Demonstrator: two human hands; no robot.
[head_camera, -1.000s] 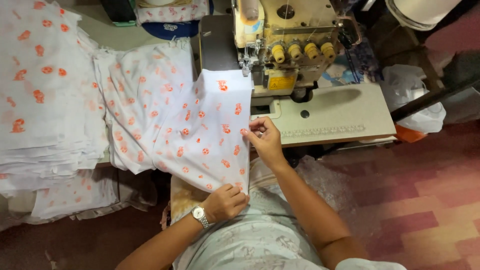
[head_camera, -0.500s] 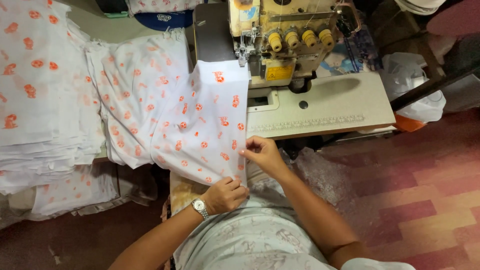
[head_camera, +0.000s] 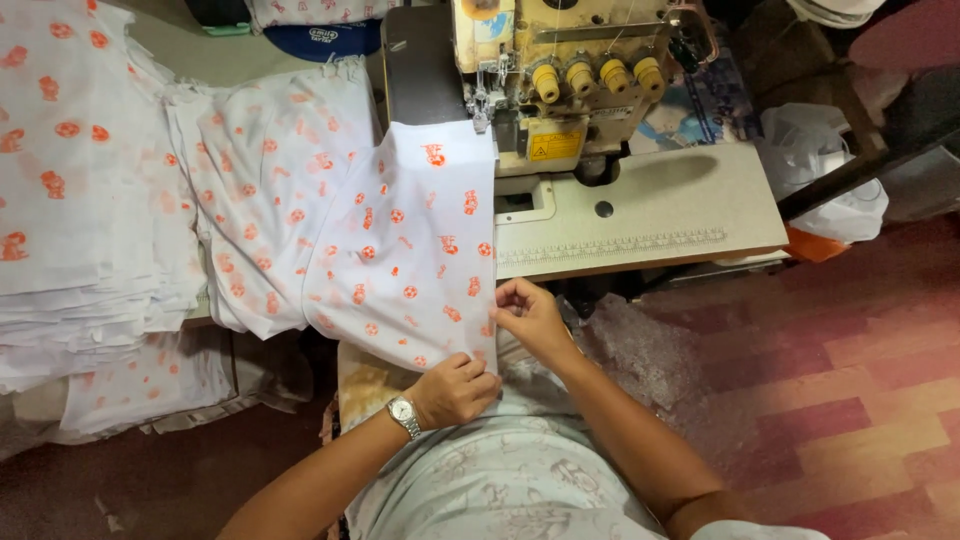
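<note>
Printed fabric panel drawn back toward the lap at the overlock machine

The counter carries the overlock sewing machine, and a tall stack of cut white pieces with orange prints sits at its left end; the fabric panel runs from under the presser foot down over the counter edge. Since a second ago the right hand has slid down the panel's right edge to the bottom corner, its grip pinching that edge, which looks like aligning it, while the left hand, wearing a wristwatch, keeps its grip closed on the lower hem
</note>
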